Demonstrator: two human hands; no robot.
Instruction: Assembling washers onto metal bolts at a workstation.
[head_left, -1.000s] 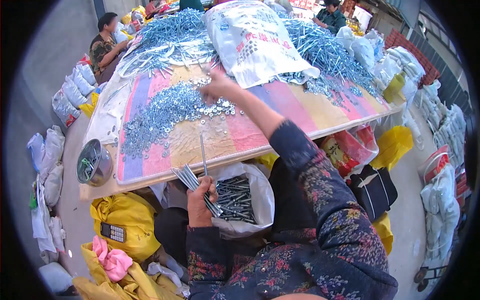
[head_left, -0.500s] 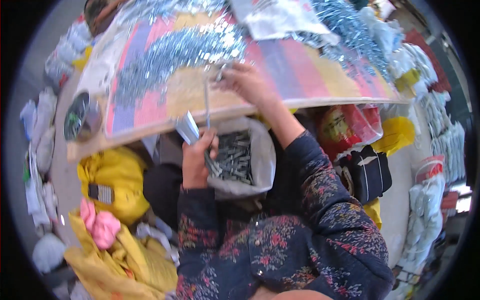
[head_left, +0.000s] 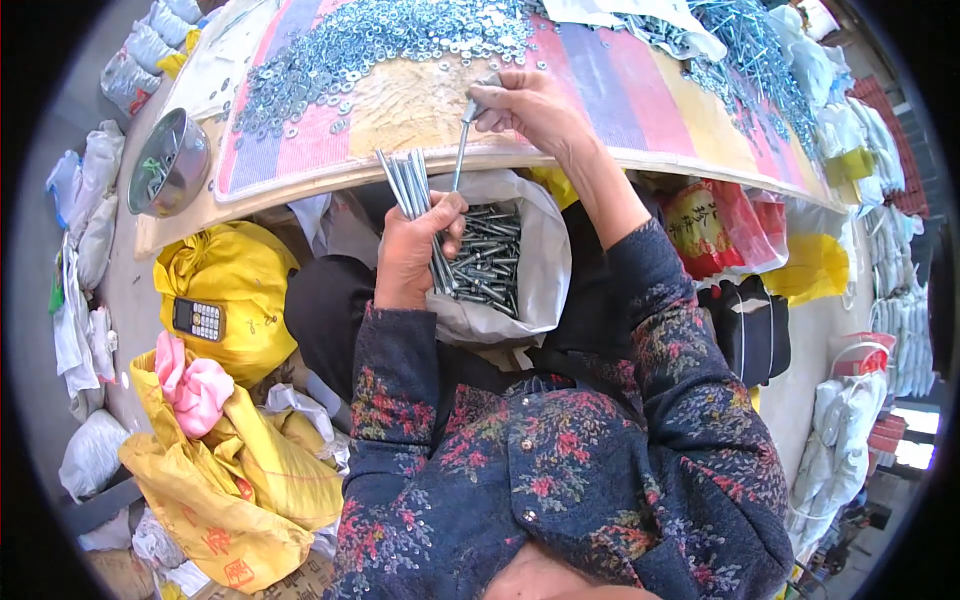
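Observation:
A bundle of thin, shiny metal bolts [head_left: 405,185] stands upright in my left hand [head_left: 420,245], whose fingers are wrapped round it. One separate bolt [head_left: 461,150] slants up from the left hand's fingertips, its thicker upper end meeting my right hand [head_left: 530,105]. The right thumb and fingers pinch that end, with a small grey metal piece partly hidden between them. Just beneath the left hand, a white sack [head_left: 545,270] with rolled-down sides holds many similar bolts [head_left: 490,255]. Beyond both hands, loose flat washers [head_left: 390,50] cover part of the striped table sheet [head_left: 600,90].
At the table's left end is a metal bowl [head_left: 185,150] with small parts in it. More long bolts [head_left: 740,50] are heaped at the far right. A yellow bag [head_left: 240,270] bearing a keypad phone [head_left: 198,319] stands left; a red bag [head_left: 700,225] hangs below the table edge.
The whole view has shifted and sharpened. My right hand is slightly farther right of the left, and the single bolt between them leans right instead of standing nearly upright.

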